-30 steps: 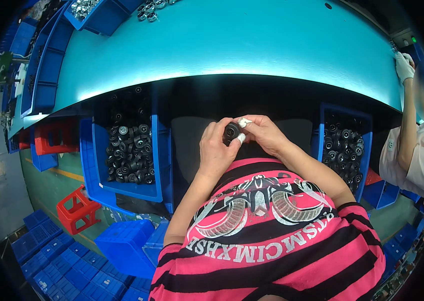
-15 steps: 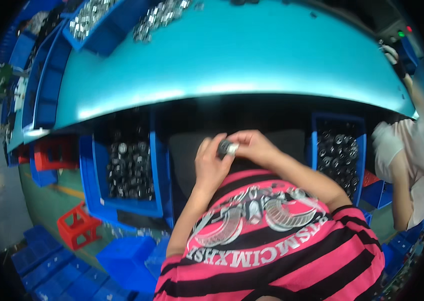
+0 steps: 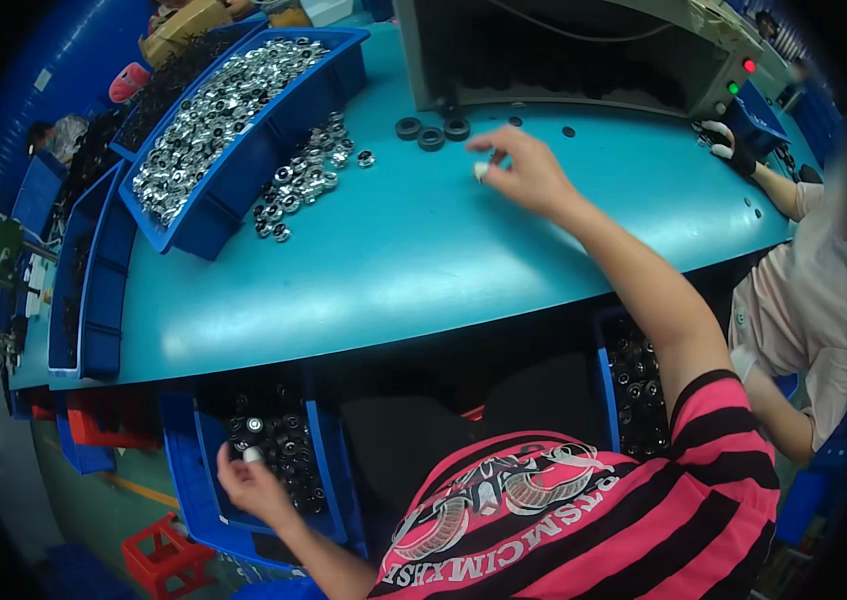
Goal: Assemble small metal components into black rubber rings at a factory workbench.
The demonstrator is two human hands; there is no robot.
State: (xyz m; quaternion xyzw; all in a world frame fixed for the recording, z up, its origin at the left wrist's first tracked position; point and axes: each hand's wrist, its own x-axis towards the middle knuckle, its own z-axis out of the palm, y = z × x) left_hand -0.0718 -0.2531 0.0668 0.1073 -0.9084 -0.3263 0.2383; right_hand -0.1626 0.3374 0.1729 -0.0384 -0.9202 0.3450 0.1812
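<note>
Three black rubber-looking rings (image 3: 430, 139) loose on teal tabletop (image 3: 393, 260), right hand (image 3: 531, 178) near, fingers spread. Left hand (image 3: 253, 487) over blue plastic bin (image 3: 329, 480) of round black wheels (image 3: 295, 448), grip unclear. Work looks partway: bin well filled, rings remaining.

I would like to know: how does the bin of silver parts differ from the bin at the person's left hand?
The silver bin stands on the table; the black bin is lower, by its near edge. The silver bin holds shiny parts; the black bin holds mostly black wheels. The left hand is at the black bin, not the silver bin. Both are blue and open-topped.
</note>
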